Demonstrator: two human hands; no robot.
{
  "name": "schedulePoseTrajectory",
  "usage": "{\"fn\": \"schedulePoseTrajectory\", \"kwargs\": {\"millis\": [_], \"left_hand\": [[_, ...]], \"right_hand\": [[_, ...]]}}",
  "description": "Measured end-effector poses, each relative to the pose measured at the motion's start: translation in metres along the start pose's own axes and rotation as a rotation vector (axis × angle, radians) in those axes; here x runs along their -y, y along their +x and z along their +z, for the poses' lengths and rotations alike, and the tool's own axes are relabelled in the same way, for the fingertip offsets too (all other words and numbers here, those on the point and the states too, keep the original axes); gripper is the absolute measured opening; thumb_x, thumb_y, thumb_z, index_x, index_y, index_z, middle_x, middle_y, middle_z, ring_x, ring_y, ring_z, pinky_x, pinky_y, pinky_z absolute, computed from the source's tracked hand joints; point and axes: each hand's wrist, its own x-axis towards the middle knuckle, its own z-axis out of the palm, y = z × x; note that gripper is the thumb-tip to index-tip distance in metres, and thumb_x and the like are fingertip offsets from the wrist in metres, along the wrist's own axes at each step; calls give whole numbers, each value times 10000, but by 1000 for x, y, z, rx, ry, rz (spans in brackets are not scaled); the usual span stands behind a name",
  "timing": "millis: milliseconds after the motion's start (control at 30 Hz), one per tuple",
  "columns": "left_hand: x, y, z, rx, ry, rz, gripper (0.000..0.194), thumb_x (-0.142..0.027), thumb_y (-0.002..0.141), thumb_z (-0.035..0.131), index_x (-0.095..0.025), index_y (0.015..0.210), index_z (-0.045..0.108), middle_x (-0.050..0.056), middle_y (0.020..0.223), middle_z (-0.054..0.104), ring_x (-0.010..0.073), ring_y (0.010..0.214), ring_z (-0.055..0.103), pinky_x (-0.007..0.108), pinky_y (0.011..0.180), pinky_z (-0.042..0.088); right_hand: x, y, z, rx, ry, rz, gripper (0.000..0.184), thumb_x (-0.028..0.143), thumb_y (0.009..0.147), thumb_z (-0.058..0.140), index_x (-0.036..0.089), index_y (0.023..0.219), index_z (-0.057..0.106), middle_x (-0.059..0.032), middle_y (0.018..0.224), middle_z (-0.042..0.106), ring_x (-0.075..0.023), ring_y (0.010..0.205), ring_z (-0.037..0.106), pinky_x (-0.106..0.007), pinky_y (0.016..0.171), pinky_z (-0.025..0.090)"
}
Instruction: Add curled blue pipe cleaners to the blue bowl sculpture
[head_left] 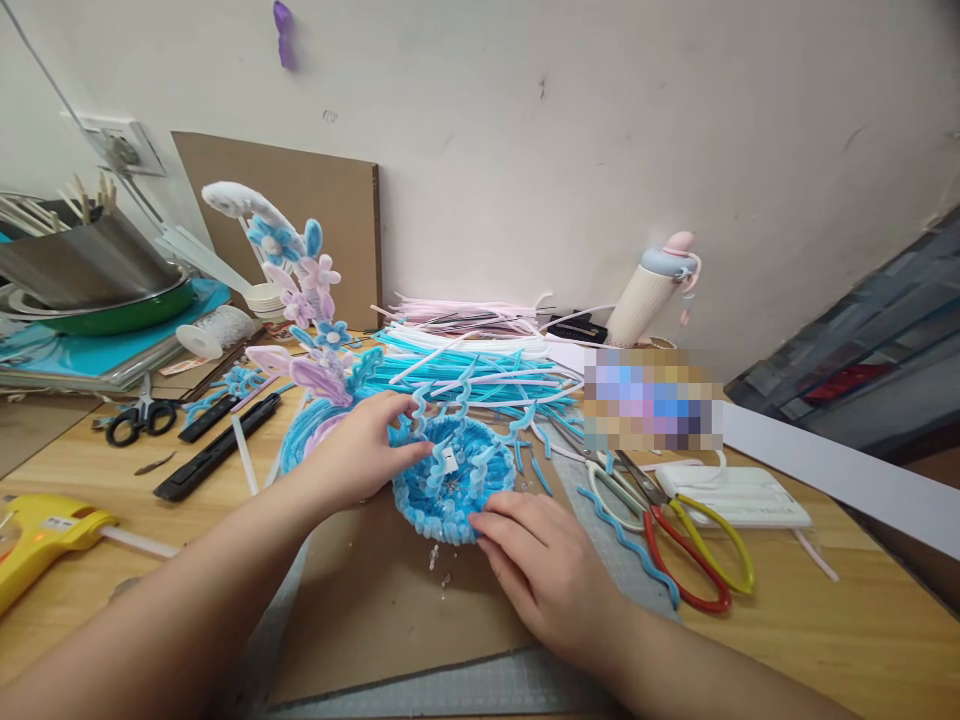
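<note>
- Round light-blue fuzzy piece with curled strands (420, 515) sat over brown cardboard sheet (405, 610), mid-table.
- Right hand (551, 565): fingers and thumb pinched its near right rim.
- Left hand (367, 445): at its left rim, thumb and forefinger parted by a curl; firm grip, couldn't tell.
- Red-and-yellow-handled metal scissors (690, 560) lay right; yellow glue gun (52, 540), far left.

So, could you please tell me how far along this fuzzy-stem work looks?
The flower spray looks finished, its blooms attached. In hand is the round blue piece, curls already standing on it; the right hand grips its rim, the left hand touches it. Possibly left: the wavy strand, loose beside the red-and-yellow scissors.
</note>
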Motion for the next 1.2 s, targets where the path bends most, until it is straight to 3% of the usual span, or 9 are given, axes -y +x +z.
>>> {"fn": "schedulePoseTrajectory", "kwargs": {"millis": [100, 233, 433, 600, 767, 933, 1200], "left_hand": [[0, -4, 0, -17, -69, 43, 348, -454, 739, 581, -222, 989, 653, 38, 1057, 658, 243, 1016, 594, 360, 915, 457], [0, -9, 1, -25, -103, 60, 200, -387, 750, 547, -231, 789, 667, 10, 905, 671, 215, 875, 617, 329, 818, 480], [0, -14, 4, -78, -94, 65, 210, -385, 765, 559, -222, 810, 683, 43, 912, 649, 256, 936, 590, 405, 875, 446], [1, -18, 5, -81, -114, 75, 207, -390, 769, 596, -220, 859, 674, 34, 932, 640, 245, 935, 585, 382, 862, 451], [7, -21, 7, -171, -136, 47, 269, -423, 759, 639, -216, 930, 623, 29, 964, 637, 241, 935, 584, 371, 860, 458], [13, -22, 6, -264, -166, 25, 212, -444, 804, 636, -241, 863, 630, 6, 914, 668, 218, 911, 598, 353, 879, 454], [7, -23, 9, -288, -225, 1, 156, -392, 799, 643, -243, 772, 681, -19, 764, 700, 190, 740, 629, 324, 747, 516]], "right_hand": [[1, 0, 0, 1, 4, 5, 224, 131, 932, 525, 172, 1123, 635, -105, 1064, 694, -238, 915, 643, -394, 764, 526], [0, 0, 0, -8, 6, 2, 221, 120, 927, 532, 170, 1114, 638, -103, 1057, 697, -235, 907, 643, -391, 763, 527], [-2, 1, 1, -4, -4, 0, 233, 111, 923, 533, 171, 1122, 637, -101, 1052, 694, -231, 900, 643, -386, 756, 529], [-1, 1, -1, -2, -5, -2, 231, 113, 926, 531, 171, 1123, 638, -100, 1053, 695, -230, 917, 646, -389, 779, 530], [-1, 1, -1, 12, 3, 7, 226, 118, 923, 539, 172, 1119, 638, -99, 1063, 694, -226, 919, 644, -387, 774, 527], [-3, 0, -1, 21, -4, -15, 242, 117, 922, 545, 169, 1143, 630, -104, 1081, 695, -228, 939, 642, -386, 774, 518], [-5, -1, -2, 20, -18, -32, 243, 125, 925, 544, 167, 1147, 633, -104, 1093, 702, -220, 963, 649, -377, 787, 516]]}}
